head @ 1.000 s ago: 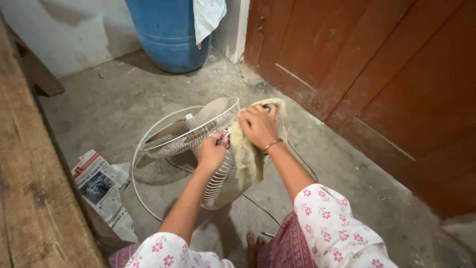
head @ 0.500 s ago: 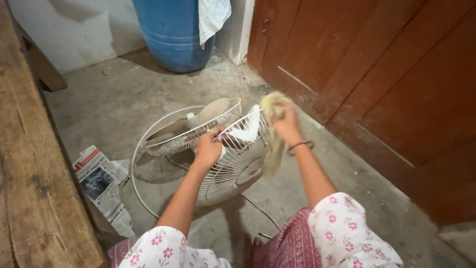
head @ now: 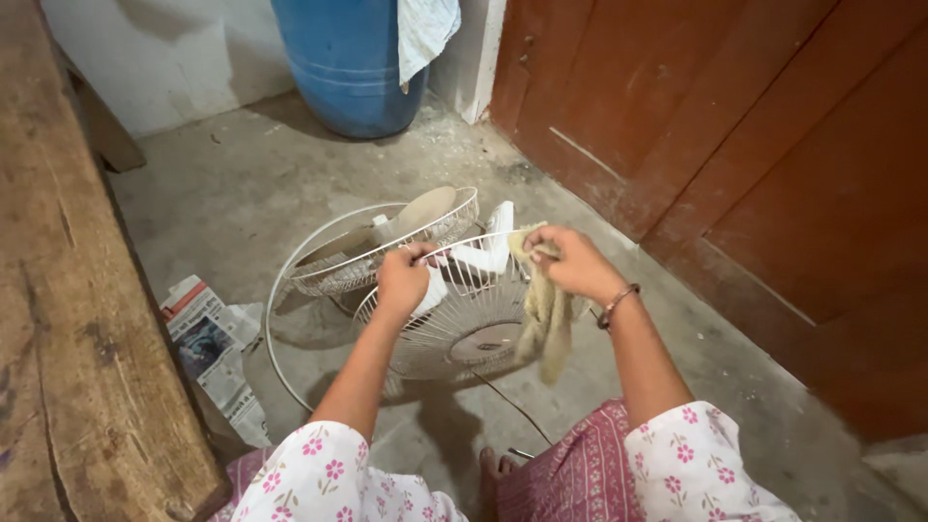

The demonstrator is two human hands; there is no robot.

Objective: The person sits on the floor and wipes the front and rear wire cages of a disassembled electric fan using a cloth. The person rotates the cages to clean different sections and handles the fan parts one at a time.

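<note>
i'm tilting the wire fan guard (head: 464,319) flatter than a second ago, my left hand (head: 401,280) gripping its rim at ten o'clock, my right hand (head: 572,263) clutching the rag (head: 546,314) at two o'clock, wiping onward.

Dim, even indoor light; soft shadows on floor (head: 242,193); slight blur at edges

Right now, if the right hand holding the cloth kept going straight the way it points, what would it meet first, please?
The right hand points left toward the wire fan guard's top rim; its cloth already drapes there. It would probably meet that rim first, then the left hand gripping it, though depth is unclear.
</note>
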